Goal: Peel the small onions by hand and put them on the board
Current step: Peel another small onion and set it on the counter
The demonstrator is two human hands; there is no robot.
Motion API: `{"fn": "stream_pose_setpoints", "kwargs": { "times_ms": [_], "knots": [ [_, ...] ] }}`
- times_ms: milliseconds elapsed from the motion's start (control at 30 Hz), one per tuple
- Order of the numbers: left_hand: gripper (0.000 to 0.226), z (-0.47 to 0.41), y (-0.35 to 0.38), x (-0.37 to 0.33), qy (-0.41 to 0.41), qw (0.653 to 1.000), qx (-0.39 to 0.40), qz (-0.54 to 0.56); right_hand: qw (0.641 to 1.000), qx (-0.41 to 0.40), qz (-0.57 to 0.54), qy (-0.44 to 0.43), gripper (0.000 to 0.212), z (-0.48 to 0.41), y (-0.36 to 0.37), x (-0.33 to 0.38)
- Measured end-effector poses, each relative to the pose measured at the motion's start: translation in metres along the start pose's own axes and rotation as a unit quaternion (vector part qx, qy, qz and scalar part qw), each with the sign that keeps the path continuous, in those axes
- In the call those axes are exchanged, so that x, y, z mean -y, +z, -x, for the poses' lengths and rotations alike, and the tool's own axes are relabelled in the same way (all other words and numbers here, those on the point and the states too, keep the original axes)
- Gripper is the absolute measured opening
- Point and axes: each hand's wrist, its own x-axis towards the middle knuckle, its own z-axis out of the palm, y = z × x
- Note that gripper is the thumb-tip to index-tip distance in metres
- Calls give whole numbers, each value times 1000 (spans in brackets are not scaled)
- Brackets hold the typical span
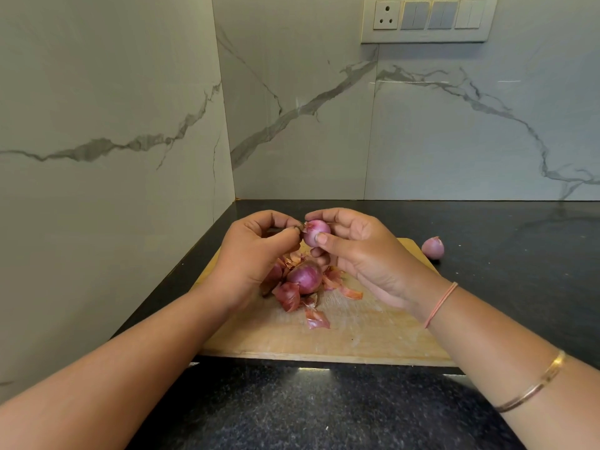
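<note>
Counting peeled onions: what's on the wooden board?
One purple onion among loose skins; the left hand covers part of the pile, so more may hide there.

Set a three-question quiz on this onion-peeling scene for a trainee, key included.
1. Where does the loose onion lie?
A) on the dark counter, right of the board
B) against the left wall
C) in a bowl

2. True or false: the peels lie on the board.

3. Fill the gap: the ____ hand holds the raised onion while the other hand's fingers pinch at its tip.

Key
1. A
2. True
3. Right: the right hand holds it, and the left hand pinches.
</note>
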Motion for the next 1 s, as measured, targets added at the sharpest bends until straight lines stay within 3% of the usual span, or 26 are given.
{"fn": "stream_pose_setpoints", "kwargs": {
  "times_ms": [167, 267, 367, 467, 667, 1000],
  "knots": [
    [16, 1, 2, -1, -16, 999, 6, 46, 996, 16, -87, 27, 22, -1, -2, 2],
    [18, -5, -3, 0, -43, 994, -29, 98, 992, 24, -120, 38, 23, 0, -3, 5],
    [15, -11, -10, 4, -25, 997, -67, 27, 992, 26, -120, 40, 23, 0, -5, 7],
    [13, -8, -9, 4, -4, 998, -56, -16, 993, 29, -103, 43, 24, 1, -5, 6],
    [5, 2, -2, -4, 51, 998, 20, -28, 994, 19, -102, 28, 31, 2, -4, 6],
    [10, 0, -2, 0, 67, 995, -1, -72, 999, 2, -50, 21, 38, 3, 0, 4]
  ]
}}
